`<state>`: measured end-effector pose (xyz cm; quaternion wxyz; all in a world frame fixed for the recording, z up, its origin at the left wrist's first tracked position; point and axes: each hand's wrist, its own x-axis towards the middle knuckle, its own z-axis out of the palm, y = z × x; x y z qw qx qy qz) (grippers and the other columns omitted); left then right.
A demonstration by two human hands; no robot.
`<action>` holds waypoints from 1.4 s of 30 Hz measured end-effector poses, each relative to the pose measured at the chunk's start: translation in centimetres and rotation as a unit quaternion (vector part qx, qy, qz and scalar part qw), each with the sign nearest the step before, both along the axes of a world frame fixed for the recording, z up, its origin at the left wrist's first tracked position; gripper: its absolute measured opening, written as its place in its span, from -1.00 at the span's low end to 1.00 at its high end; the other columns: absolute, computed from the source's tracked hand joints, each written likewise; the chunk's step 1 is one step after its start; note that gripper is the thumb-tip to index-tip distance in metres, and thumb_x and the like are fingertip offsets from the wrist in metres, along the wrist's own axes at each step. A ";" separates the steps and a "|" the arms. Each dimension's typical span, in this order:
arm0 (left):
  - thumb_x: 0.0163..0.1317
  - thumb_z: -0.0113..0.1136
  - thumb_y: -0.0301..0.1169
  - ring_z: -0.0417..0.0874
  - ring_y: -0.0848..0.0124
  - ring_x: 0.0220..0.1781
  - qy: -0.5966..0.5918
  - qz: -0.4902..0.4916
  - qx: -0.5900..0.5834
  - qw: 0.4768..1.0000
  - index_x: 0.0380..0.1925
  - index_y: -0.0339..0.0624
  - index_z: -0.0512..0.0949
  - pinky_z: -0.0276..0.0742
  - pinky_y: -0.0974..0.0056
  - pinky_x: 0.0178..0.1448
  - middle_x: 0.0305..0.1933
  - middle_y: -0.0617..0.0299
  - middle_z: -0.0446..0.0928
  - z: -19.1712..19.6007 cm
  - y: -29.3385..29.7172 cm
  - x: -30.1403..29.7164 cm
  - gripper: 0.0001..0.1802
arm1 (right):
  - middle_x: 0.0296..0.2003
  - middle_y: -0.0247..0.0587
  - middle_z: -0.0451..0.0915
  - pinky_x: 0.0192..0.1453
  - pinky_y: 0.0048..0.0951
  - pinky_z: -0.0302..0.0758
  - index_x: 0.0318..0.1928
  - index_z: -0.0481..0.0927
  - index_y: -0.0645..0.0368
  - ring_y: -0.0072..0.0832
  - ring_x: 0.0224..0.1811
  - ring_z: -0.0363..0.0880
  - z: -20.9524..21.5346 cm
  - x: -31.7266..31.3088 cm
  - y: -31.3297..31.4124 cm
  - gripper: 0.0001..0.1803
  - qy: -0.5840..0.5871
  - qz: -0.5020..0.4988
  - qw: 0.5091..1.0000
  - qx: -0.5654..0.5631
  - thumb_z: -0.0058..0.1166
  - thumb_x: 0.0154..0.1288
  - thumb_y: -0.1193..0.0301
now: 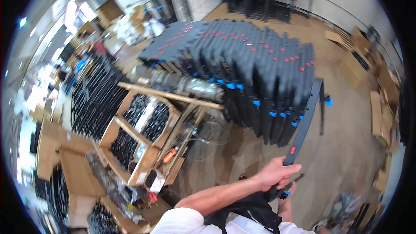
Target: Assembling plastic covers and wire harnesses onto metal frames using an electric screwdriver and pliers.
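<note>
A long dark grey metal frame (304, 123) with a red mark and blue pieces stands tilted in front of me, its far end near the row of similar frames. My left hand (277, 174) is closed round its near part, thumb lying along the top. Lower down, my right hand (290, 193) grips the same frame beside a blue piece; its fingers are partly hidden by the frame. Ahead stands a dense row of similar dark frames (242, 45), upright side by side, with red marks on top and blue pieces lower down.
Left of me are an open carton (125, 164) of small black parts, an orange-handled tool (170, 155) and a wooden strip (169, 95). Wrapped rolls (186, 84) lie behind. Flattened cardboard (377, 117) lines the right side. Other people work at the far left.
</note>
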<state>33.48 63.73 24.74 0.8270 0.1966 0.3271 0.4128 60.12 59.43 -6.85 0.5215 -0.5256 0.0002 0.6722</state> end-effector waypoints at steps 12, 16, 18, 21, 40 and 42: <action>0.55 0.27 -0.26 0.44 0.69 -0.45 0.459 0.655 -0.040 0.599 -0.02 -0.16 0.67 0.37 0.42 -0.40 -0.45 0.50 0.50 -4.1 -33.9 -33.5 -0.78 | 0.04 -0.19 0.68 0.28 -0.23 0.53 0.23 0.63 0.22 -0.38 0.10 0.63 23.5 -8.5 20.5 -0.50 -0.096 0.070 0.924 0.364 -0.02 0.64 0.05; 0.54 0.26 -0.28 0.40 0.66 -0.44 0.448 0.753 -0.135 0.462 -0.30 -0.22 0.65 0.34 0.35 -0.38 -0.52 0.51 0.47 -10.0 -48.5 -38.5 -0.75 | -0.08 -0.29 0.71 -0.06 -0.41 0.51 0.14 0.65 0.10 -0.53 -0.07 0.64 26.2 -24.1 21.8 -0.63 -0.206 0.362 0.826 0.379 0.18 0.56 0.12; 0.47 0.29 -0.23 0.53 0.53 -0.40 0.467 0.736 -0.241 0.428 -0.31 -0.28 0.68 0.50 0.24 -0.27 -0.50 0.34 0.61 -13.4 -57.4 -40.2 -0.69 | -0.23 -0.20 0.73 -0.36 -0.49 0.48 0.03 0.64 0.17 -0.55 -0.32 0.62 29.4 -35.6 15.2 -0.61 -0.214 0.430 0.793 0.376 0.29 0.47 0.11; 0.46 0.30 -0.21 0.49 0.52 -0.55 0.455 0.732 -0.305 0.406 -0.43 -0.19 0.63 0.42 0.27 -0.42 -0.58 0.35 0.53 -15.6 -64.2 -42.0 -0.68 | -0.27 -0.15 0.75 -0.44 -0.51 0.49 -0.02 0.63 0.19 -0.51 -0.45 0.63 30.5 -46.5 8.5 -0.63 -0.207 0.494 0.756 0.378 0.27 0.45 0.13; 0.36 0.31 -0.17 0.71 -0.23 -0.03 0.692 0.477 -0.475 0.260 -0.02 -0.37 0.72 0.58 -0.14 0.10 -0.12 -0.19 0.74 -22.4 -67.2 -45.3 -0.56 | -0.22 -0.04 0.79 -0.11 -0.26 0.71 -0.08 0.67 0.29 -0.26 -0.25 0.80 15.3 -61.1 9.1 -0.63 -0.142 0.705 0.676 0.159 0.24 0.31 0.22; 0.37 0.31 -0.16 0.69 -0.17 0.14 0.719 0.420 -0.508 0.221 0.12 -0.30 0.71 0.57 -0.10 0.23 0.06 -0.21 0.72 -23.1 -67.1 -44.8 -0.52 | -0.19 -0.08 0.80 -0.09 -0.30 0.72 -0.01 0.67 0.32 -0.28 -0.15 0.81 12.9 -59.8 9.5 -0.61 -0.153 0.750 0.628 0.140 0.23 0.30 0.27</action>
